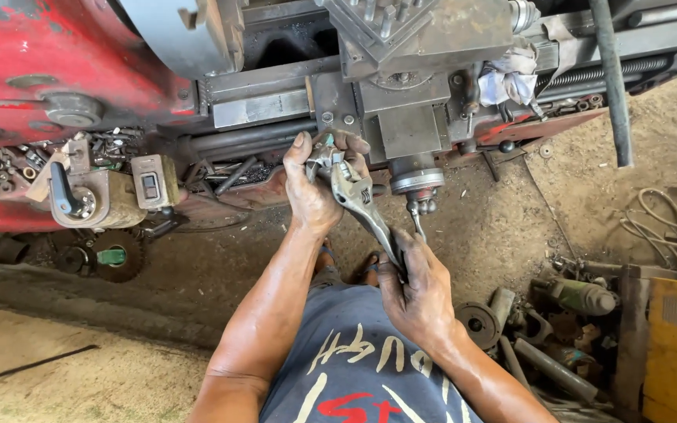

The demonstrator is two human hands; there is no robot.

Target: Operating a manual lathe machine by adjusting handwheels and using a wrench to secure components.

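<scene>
1. Wrench (358, 200): an adjustable steel wrench, held in both hands in front of the lathe (291, 78), just below its carriage apron.
2. Long axis: it runs on a slant, head up and to the left near the lathe, handle down and to the right toward the person's body.
3. Left hand (309, 188): wrapped about the wrench head, thumb up, fingers curled behind the jaw end; what the jaws bite on, if anything, is hidden by the fingers.
4. Right hand (417, 286): clenched on the lower end of the handle, nearer the body, well below the left.
5. So the head end lies with the left hand, hard against the lathe; the lever end lies with the right.
6. Just right of the wrench head a round handwheel hub (415, 176) juts from the apron, with a small crank handle below it, near the wrench shank but apart from it.
7. Containers: the chip tray (221, 176) under the lathe bed holds dark rods and swarf; a ledge at the left is strewn with bolts, nuts and small parts (25, 157).
8. On the dirt floor (503, 227) at the right lie scrap metal parts (566, 313), a yellow box edge and loose hoses.
</scene>
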